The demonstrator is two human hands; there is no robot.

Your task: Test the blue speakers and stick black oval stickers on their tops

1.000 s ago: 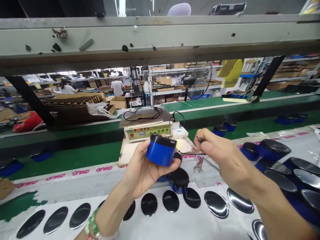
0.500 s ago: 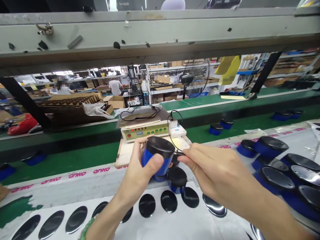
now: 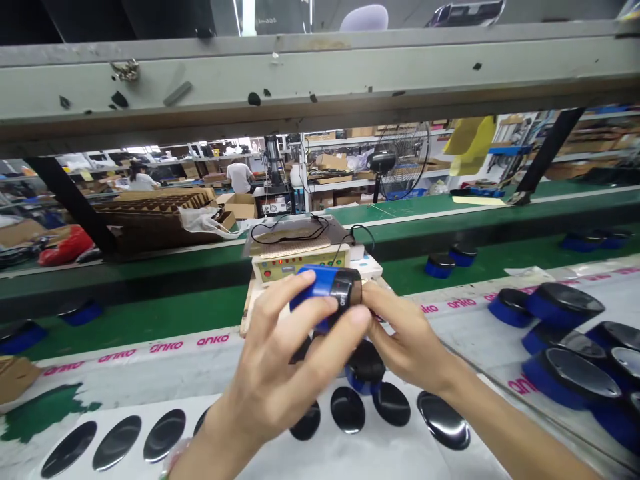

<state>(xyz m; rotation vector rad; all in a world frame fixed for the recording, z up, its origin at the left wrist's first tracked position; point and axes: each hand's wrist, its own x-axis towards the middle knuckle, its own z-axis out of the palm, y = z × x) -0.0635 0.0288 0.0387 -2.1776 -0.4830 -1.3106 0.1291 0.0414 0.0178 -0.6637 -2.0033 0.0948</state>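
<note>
Unit [image 3: 325, 285], blue with one black end [image 3: 349, 285], is held up at mid-view, tipped sideways, that end toward three o'clock, presumably to present it to the right hand [image 3: 407, 328]. The left hand [image 3: 285, 357] grasps it, fingers and thumb wrapped round, likely for steadiness; right fingertips meet the black end, but whether they pinch anything is hidden. Just below, near five o'clock, stands one similar piece [image 3: 369, 367]; one control box [image 3: 277, 267] sits beyond at twelve. Eight black discs [image 3: 165, 435] show, some partly, from eight round to four, perhaps spaced to spare their gloss. The green belt [image 3: 175, 303] carries six pieces: two toward nine, four toward three. Others [image 3: 570, 377] crowd between three and four, overlapping beyond exact count.
</note>
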